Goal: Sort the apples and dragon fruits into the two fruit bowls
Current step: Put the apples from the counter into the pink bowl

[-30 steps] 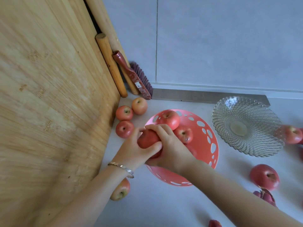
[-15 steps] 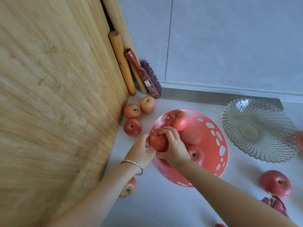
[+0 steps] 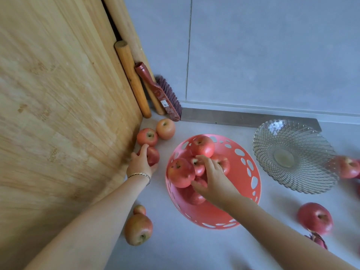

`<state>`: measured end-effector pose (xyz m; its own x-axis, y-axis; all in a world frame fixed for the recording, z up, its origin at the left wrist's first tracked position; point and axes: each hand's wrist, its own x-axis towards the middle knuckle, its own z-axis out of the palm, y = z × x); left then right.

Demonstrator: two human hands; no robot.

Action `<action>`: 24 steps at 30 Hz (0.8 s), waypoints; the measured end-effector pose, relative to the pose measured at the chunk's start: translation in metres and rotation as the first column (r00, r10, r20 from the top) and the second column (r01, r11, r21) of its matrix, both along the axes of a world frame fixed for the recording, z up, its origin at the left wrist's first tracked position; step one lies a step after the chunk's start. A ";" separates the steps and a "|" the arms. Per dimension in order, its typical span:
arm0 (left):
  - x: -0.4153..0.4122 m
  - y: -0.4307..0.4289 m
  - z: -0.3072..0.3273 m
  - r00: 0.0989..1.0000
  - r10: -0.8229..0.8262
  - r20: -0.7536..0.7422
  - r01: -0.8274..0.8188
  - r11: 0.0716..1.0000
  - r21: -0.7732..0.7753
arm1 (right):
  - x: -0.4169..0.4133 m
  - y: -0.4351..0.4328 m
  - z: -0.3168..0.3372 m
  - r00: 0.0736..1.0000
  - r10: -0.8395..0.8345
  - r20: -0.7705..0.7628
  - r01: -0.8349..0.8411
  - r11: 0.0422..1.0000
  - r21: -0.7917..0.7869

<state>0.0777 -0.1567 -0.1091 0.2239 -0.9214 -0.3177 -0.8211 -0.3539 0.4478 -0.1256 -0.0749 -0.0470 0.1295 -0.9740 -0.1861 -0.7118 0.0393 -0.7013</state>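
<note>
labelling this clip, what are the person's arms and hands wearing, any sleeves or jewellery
Both forearms are bare, with no sleeves in view. The left hand has a thin, metallic-looking bracelet at the wrist. The right hand shows no bracelet, watch or glove, and no rings can be made out on either hand.
</note>
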 end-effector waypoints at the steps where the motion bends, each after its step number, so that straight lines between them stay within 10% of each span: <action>1: 0.001 0.001 0.000 0.999 0.028 -0.038 -0.029 0.999 -0.036 | -0.004 0.002 0.002 1.000 0.005 0.009 -0.005 1.000 -0.001; 7: -0.007 0.012 0.048 0.927 0.110 -0.358 -0.239 0.910 -0.339 | -0.008 0.002 0.027 0.998 0.028 0.062 -0.018 0.986 -0.167; 12: -0.040 0.033 0.105 0.864 -0.354 -0.358 0.192 0.889 -0.416 | 0.009 -0.022 0.053 0.967 0.232 0.105 -0.208 0.957 -0.202; 18: -0.047 0.043 0.098 0.713 -0.406 -0.572 0.353 0.912 -0.207 | -0.008 -0.028 0.035 0.993 0.107 0.050 -0.100 0.987 -0.126; 24: -0.050 0.043 0.046 0.770 -0.622 0.144 0.632 0.774 -0.036 | -0.011 -0.043 0.019 0.932 -0.224 0.286 0.215 0.975 0.062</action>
